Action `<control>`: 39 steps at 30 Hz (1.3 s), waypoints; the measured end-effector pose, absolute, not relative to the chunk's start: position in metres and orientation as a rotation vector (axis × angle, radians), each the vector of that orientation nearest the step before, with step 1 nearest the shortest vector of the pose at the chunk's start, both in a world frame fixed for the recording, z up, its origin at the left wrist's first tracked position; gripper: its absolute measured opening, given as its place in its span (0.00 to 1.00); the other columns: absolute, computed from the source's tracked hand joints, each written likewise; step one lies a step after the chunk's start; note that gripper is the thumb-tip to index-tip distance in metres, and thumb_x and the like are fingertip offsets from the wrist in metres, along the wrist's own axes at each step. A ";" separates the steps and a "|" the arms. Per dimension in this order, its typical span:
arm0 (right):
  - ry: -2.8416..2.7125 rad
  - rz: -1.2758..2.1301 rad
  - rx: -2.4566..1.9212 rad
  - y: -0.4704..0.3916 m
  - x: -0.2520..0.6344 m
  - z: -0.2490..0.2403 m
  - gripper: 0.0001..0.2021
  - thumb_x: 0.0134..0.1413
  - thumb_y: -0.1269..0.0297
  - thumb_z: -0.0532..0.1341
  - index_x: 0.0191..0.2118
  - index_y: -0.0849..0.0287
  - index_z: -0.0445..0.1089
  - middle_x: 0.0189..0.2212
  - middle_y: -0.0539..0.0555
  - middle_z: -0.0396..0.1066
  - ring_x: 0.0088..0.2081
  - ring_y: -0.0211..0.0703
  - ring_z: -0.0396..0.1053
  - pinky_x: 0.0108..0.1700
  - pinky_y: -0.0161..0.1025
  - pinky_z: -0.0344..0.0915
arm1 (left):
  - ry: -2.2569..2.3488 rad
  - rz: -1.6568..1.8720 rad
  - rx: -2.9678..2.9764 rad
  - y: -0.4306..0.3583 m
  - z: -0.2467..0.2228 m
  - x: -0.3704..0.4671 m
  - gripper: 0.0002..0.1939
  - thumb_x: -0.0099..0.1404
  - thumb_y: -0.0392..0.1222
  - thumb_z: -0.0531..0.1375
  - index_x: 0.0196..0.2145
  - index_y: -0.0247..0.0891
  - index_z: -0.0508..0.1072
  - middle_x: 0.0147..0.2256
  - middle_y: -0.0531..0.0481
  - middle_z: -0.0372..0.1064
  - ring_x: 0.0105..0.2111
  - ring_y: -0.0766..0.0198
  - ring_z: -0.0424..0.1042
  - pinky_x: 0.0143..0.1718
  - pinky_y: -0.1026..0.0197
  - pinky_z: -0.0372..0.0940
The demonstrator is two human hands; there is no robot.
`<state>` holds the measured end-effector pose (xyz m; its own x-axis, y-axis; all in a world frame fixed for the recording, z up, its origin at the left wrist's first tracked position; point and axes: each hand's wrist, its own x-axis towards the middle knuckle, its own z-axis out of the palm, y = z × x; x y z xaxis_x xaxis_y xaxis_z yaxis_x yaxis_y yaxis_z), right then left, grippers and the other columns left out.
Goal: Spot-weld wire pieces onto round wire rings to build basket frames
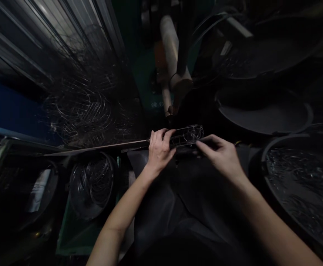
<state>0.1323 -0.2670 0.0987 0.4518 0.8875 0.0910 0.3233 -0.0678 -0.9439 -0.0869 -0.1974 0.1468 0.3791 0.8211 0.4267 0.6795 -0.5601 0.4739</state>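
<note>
Both our hands close on one wire frame held over the dark apron: left hand gripping its left end, right hand pinching its right. Beside us, the black tub at right holds tangled wire pieces, and a round wire guard lies at left.

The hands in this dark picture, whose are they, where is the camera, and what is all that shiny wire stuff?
The camera sits on a person's head and looks down, so you see that person's own two arms. The left hand and the right hand both hold a small wire frame between them, over a dark cloth on the lap. Behind it is a big tangled heap of wire pieces. A round wire piece lies lower left. On the right are big dark tubs, and the nearest tub holds more shiny wire. A pale roll stands at the top. It is too dark to tell more.
</note>
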 end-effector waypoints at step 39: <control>-1.022 0.375 -1.478 -0.223 0.049 0.109 0.15 0.57 0.51 0.61 0.37 0.60 0.71 0.34 0.54 0.72 0.36 0.42 0.70 0.42 0.40 0.66 | 1.292 1.087 2.447 -0.184 0.130 -0.068 0.29 0.58 0.32 0.62 0.56 0.39 0.59 0.51 0.41 0.64 0.54 0.54 0.66 0.64 0.36 0.51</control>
